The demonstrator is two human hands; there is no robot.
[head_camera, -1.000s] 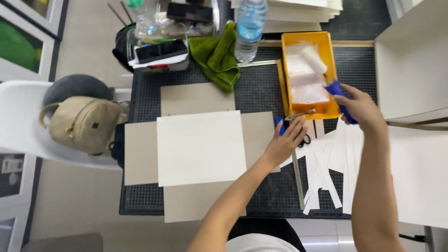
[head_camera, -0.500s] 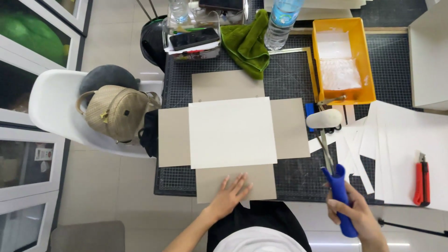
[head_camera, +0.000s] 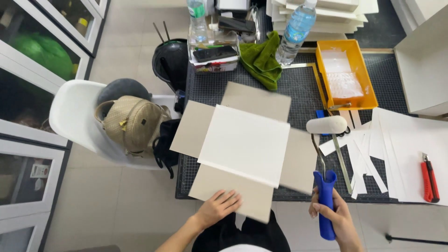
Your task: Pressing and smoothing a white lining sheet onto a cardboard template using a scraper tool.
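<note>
My right hand [head_camera: 333, 217], low at the right of the frame, is wrapped tight around the blue handle of a paint roller [head_camera: 325, 158], whose white roll hangs just past the right flap of the cardboard cross [head_camera: 247, 149] in the middle of the frame. My left hand [head_camera: 218, 206] lies flat with fingers spread on the bottom flap of that cardboard, which has a white sheet [head_camera: 245, 144] on its centre and rests on the dark cutting mat [head_camera: 298, 88]. An orange tray [head_camera: 346, 74] sits at the upper right.

Matt grey cardboard [head_camera: 219, 196], smooth white paper sheet [head_camera: 245, 144] on top; fuzzy roller [head_camera: 326, 124] with glossy blue plastic handle [head_camera: 325, 205].
</note>
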